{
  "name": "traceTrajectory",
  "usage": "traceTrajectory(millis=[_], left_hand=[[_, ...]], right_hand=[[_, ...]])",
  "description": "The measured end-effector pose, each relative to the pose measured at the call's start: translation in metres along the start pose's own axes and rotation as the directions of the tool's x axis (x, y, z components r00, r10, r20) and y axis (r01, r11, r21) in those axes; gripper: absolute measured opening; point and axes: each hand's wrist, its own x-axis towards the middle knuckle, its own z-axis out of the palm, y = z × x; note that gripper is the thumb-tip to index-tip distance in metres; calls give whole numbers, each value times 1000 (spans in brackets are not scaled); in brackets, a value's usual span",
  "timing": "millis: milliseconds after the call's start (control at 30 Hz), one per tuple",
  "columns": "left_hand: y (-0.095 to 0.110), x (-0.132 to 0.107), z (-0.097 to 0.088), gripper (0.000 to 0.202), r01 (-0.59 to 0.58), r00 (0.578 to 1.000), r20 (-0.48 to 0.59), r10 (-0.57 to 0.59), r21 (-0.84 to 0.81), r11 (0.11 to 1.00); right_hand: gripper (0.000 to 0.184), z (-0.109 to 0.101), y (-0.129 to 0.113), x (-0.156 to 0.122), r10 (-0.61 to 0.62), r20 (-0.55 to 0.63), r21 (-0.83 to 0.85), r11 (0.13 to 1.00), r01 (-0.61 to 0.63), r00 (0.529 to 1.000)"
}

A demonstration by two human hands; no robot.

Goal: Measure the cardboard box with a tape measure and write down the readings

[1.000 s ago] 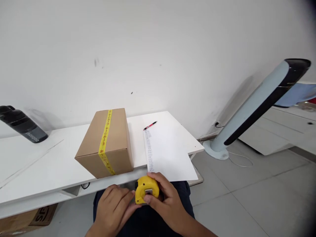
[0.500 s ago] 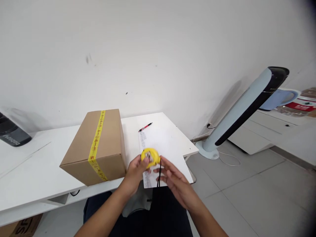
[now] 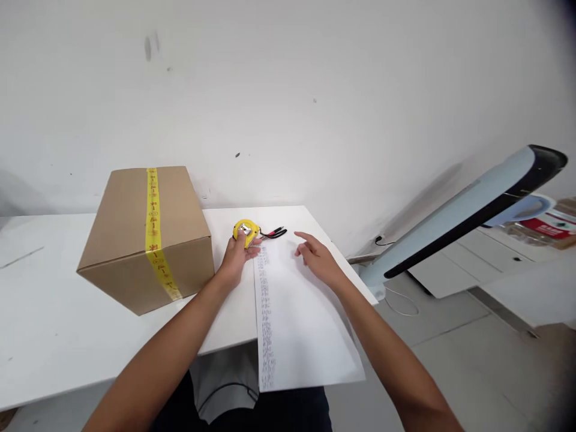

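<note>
Head view: table (image 3: 54, 312) against white wall (image 3: 288, 90)

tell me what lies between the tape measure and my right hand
Head view: a red pen and the top of the paper sheet lie between the tape measure and the right hand.
</note>
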Motion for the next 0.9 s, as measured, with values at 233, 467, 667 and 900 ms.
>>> traceTrajectory(millis=[233, 467, 667, 900], left_hand=[[-1, -7, -4, 56, 188, 964, 203, -170, -73, 979], [-6, -1, 0, 54, 377, 926, 137, -352, -303, 875], [-6, 1, 2, 53, 365, 929, 71, -363, -337, 868], [-3, 0, 4, 51, 360, 929, 53, -365, -346, 866]], right_hand=[[44, 27, 22, 105, -126, 199, -447, 871, 205, 972], [29, 17, 48, 110, -110, 71, -457, 880, 131, 991], [33, 9, 74, 103, 41, -226, -194, 977, -86, 973], [40, 20, 36, 65, -23, -293, 657, 721, 219, 956]])
